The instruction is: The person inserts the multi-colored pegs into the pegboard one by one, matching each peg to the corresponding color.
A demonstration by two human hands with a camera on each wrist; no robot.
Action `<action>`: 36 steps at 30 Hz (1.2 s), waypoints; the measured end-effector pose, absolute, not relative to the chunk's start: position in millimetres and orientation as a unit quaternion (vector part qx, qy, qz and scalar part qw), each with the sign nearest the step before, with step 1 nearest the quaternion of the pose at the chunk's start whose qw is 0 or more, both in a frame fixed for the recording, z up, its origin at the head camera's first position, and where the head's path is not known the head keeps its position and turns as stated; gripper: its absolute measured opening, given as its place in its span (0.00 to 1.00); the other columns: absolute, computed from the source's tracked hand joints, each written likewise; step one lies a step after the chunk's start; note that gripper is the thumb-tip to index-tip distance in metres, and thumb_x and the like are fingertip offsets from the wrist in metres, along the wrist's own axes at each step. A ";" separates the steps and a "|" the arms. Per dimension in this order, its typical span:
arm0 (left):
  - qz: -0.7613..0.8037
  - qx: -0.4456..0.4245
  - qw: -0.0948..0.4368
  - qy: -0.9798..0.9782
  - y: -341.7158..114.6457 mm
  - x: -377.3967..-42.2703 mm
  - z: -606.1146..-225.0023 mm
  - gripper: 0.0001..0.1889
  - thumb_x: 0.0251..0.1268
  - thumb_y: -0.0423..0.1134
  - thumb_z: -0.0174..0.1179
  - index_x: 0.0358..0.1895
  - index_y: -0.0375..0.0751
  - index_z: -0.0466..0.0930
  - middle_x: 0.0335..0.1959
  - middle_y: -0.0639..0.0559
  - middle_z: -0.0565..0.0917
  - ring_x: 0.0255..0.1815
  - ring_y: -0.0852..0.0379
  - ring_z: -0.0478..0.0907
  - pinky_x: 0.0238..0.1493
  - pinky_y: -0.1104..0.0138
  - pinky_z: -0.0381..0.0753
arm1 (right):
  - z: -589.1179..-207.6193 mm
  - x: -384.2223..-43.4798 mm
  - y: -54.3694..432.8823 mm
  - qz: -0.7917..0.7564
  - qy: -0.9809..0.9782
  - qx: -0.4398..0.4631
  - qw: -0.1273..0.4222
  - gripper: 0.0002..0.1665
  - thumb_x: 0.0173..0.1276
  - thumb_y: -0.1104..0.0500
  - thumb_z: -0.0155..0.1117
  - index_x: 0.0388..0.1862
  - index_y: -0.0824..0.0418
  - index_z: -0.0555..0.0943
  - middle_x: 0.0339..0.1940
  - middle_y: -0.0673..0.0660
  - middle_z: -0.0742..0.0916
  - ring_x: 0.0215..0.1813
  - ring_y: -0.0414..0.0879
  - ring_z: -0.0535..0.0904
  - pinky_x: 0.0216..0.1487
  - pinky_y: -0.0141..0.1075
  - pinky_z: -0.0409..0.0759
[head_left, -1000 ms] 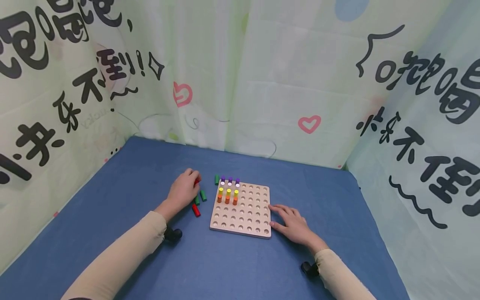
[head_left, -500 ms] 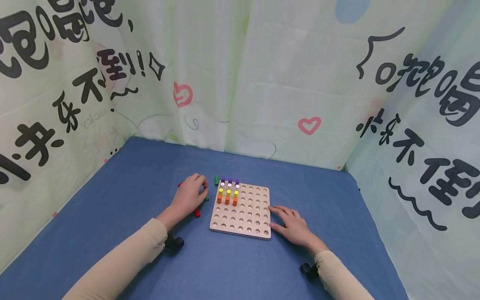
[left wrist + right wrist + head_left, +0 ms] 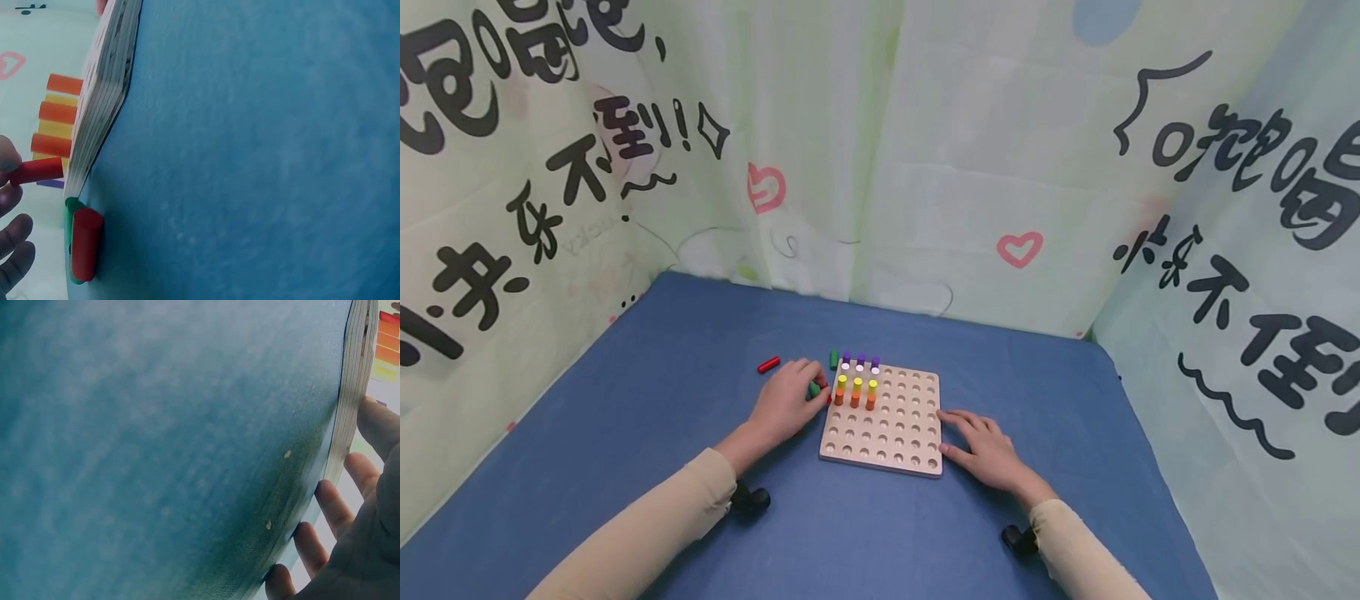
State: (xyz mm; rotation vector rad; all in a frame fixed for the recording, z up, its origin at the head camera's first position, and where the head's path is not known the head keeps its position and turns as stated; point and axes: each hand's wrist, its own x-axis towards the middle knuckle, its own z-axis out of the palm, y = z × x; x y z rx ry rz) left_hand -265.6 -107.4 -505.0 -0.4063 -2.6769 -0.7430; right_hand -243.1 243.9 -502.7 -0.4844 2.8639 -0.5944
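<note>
The left hand (image 3: 786, 402) pinches a red peg (image 3: 37, 170) between thumb and finger at the left edge of the pegboard (image 3: 880, 468). In the left wrist view the peg's long axis runs nearly with that of the standing orange pegs (image 3: 854, 401), so it is close to upright, with a slight tilt. The head view puts it just beside the leftmost orange peg; the next row of holes lies to the right of these fingers and nearer the person. Whether its lower end touches the board cannot be told. This hand is the nearer one to those left-hand holes; the right hand (image 3: 983, 450), its fingers extended and relaxed, touches the board's opposite edge. A second red peg (image 3: 86, 244) and a green peg (image 3: 69, 219) lie close together on the worktop (image 3: 820, 533).
</note>
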 end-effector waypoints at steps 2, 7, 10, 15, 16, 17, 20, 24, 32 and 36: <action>-0.262 -0.147 0.163 -0.940 -106.2 -264.1 -505.9 0.07 0.66 0.39 0.70 0.36 0.49 0.79 0.35 0.52 0.81 0.33 0.57 0.71 0.34 0.65 0.74 | -502.3 -243.0 243.9 -0.200 0.962 -0.162 0.089 0.36 0.78 0.44 0.60 0.80 0.51 0.67 0.79 0.61 0.70 0.77 0.70 0.59 0.68 0.73 0.58; -0.265 -0.164 0.157 -0.937 -102.7 -260.8 -507.7 0.06 0.67 0.38 0.70 0.36 0.49 0.80 0.35 0.52 0.82 0.34 0.57 0.71 0.36 0.64 0.74 | -502.0 -242.8 243.8 -0.200 0.962 -0.162 0.089 0.36 0.78 0.44 0.60 0.80 0.51 0.67 0.79 0.61 0.70 0.77 0.70 0.59 0.68 0.73 0.58; -0.278 -0.168 0.148 -0.934 -99.8 -258.5 -508.1 0.06 0.67 0.38 0.69 0.37 0.49 0.80 0.37 0.52 0.82 0.35 0.58 0.72 0.36 0.64 0.75 | -501.9 -243.2 244.0 -0.200 0.962 -0.164 0.087 0.36 0.78 0.44 0.60 0.80 0.51 0.67 0.79 0.62 0.70 0.77 0.70 0.59 0.68 0.74 0.58; -0.324 -0.168 0.119 -0.923 -94.7 -254.1 -507.7 0.05 0.69 0.35 0.68 0.40 0.49 0.80 0.41 0.53 0.80 0.39 0.58 0.77 0.40 0.64 0.81 | -502.5 -243.3 244.7 -0.199 0.962 -0.166 0.087 0.36 0.78 0.44 0.60 0.80 0.51 0.67 0.79 0.62 0.70 0.77 0.70 0.59 0.68 0.74 0.58; -0.332 -0.169 0.116 -0.921 -93.9 -253.2 -507.4 0.05 0.69 0.35 0.67 0.40 0.48 0.80 0.41 0.53 0.80 0.40 0.58 0.79 0.41 0.63 0.82 | -502.3 -243.1 244.6 -0.199 0.962 -0.167 0.086 0.36 0.78 0.44 0.60 0.80 0.51 0.67 0.79 0.62 0.70 0.77 0.70 0.60 0.68 0.74 0.58; -0.339 -0.169 0.113 -0.919 -93.3 -252.4 -507.2 0.05 0.69 0.35 0.67 0.40 0.48 0.80 0.41 0.53 0.80 0.41 0.58 0.79 0.42 0.63 0.83 | -502.0 -242.9 244.4 -0.199 0.962 -0.167 0.086 0.36 0.78 0.44 0.60 0.80 0.52 0.67 0.79 0.62 0.70 0.77 0.70 0.60 0.68 0.74 0.58; -0.348 -0.175 0.109 -0.914 -92.2 -250.1 -506.6 0.05 0.69 0.34 0.67 0.41 0.48 0.80 0.40 0.54 0.79 0.41 0.59 0.80 0.43 0.63 0.84 | -501.3 -242.7 243.5 -0.198 0.962 -0.167 0.085 0.36 0.78 0.44 0.60 0.80 0.52 0.67 0.79 0.62 0.70 0.77 0.70 0.60 0.68 0.74 0.59; -0.350 -0.183 0.101 -0.913 -92.4 -247.8 -507.0 0.05 0.69 0.34 0.67 0.41 0.48 0.80 0.39 0.56 0.78 0.40 0.61 0.79 0.43 0.65 0.84 | -501.5 -242.6 242.5 -0.198 0.962 -0.166 0.085 0.36 0.78 0.44 0.60 0.80 0.52 0.67 0.79 0.62 0.70 0.77 0.70 0.60 0.68 0.73 0.59; -0.360 -0.181 0.085 -0.911 -94.3 -243.8 -506.5 0.05 0.68 0.33 0.68 0.42 0.45 0.82 0.40 0.56 0.80 0.41 0.61 0.80 0.44 0.65 0.85 | -502.8 -242.3 243.1 -0.201 0.962 -0.167 0.083 0.36 0.78 0.43 0.60 0.80 0.51 0.67 0.79 0.62 0.70 0.77 0.70 0.60 0.68 0.74 0.59; -0.353 -0.185 0.080 -0.914 -95.3 -242.5 -506.7 0.06 0.67 0.32 0.69 0.42 0.46 0.83 0.42 0.55 0.81 0.43 0.59 0.81 0.46 0.63 0.85 | -503.5 -243.0 243.7 -0.204 0.961 -0.174 0.074 0.36 0.77 0.43 0.61 0.80 0.53 0.68 0.78 0.63 0.71 0.76 0.71 0.60 0.67 0.74 0.59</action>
